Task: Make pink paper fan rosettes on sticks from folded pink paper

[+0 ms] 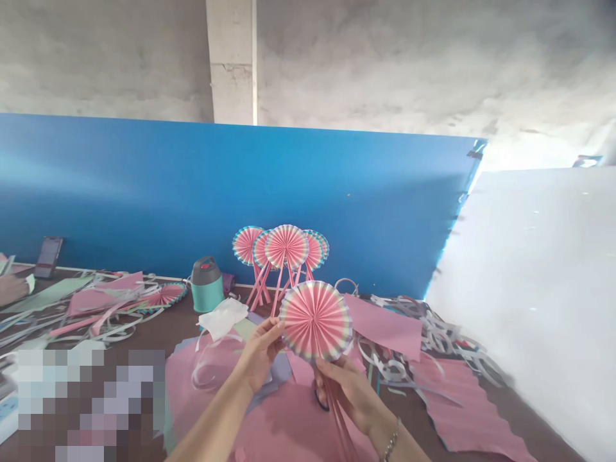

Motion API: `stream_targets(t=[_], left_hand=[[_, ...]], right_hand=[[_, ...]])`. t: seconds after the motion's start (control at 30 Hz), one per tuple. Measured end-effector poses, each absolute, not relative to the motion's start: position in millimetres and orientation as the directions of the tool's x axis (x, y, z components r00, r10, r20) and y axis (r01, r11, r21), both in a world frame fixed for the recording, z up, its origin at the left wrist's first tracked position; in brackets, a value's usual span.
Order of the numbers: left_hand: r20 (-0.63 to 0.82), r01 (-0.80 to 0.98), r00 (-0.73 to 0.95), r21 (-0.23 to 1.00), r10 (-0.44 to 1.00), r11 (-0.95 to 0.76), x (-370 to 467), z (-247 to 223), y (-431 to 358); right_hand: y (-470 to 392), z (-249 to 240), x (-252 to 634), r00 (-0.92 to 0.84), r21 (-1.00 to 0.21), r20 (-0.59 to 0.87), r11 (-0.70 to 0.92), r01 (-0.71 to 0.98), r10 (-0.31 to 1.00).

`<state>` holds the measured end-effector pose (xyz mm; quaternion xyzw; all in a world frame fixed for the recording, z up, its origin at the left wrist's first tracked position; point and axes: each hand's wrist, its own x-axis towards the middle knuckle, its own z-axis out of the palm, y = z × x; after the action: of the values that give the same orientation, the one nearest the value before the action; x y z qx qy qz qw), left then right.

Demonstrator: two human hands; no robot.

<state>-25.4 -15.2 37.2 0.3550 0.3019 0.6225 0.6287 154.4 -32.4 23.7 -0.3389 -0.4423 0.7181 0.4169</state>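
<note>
A round pleated paper fan (315,314), pink with a pale striped rim, faces me above the table. My left hand (262,350) is closed at the fan's left edge, thumb and fingers pinching the rim. Below the disc, my right hand (350,388) is closed round the foot of the fan, where pink handle strips (339,420) run down. Pink paper sheets (283,427) lie under both hands. A dark curved object beside the right fingers is partly hidden. Behind, several finished-looking pink fans (286,247) stand upright on crossed pink sticks.
A teal jar with a grey lid (206,285) stands left of the fans, near crumpled white tissue (224,319). Paper strips (385,366) and wavy pink paper (469,401) lie right. Another person's hand (13,289) and a phone (49,256) are far left. A blue partition (192,186) stands behind.
</note>
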Motion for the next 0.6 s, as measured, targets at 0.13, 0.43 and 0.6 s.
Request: stream_targets(t=[0.13, 0.43, 0.6], left_hand=[[0.015, -0.55, 0.113, 0.833, 0.994, 0.05, -12.2, 27.6, -20.4], [0.023, -0.443, 0.186, 0.894, 0.982, 0.063, -9.2, 25.8, -23.0], [0.017, -0.385, 0.138, 0.922, 0.99, 0.038, -4.1, 26.2, -26.2]], right_hand=[[-31.1, 21.6, 153.1, -0.437, -0.913, -0.106, -0.261, -0.313, 0.893], [-29.1, 19.3, 152.7, -0.367, -0.911, -0.104, -0.237, -0.339, 0.924], [-33.2, 25.8, 150.1, -0.309, -0.922, -0.097, -0.203, -0.331, 0.946]])
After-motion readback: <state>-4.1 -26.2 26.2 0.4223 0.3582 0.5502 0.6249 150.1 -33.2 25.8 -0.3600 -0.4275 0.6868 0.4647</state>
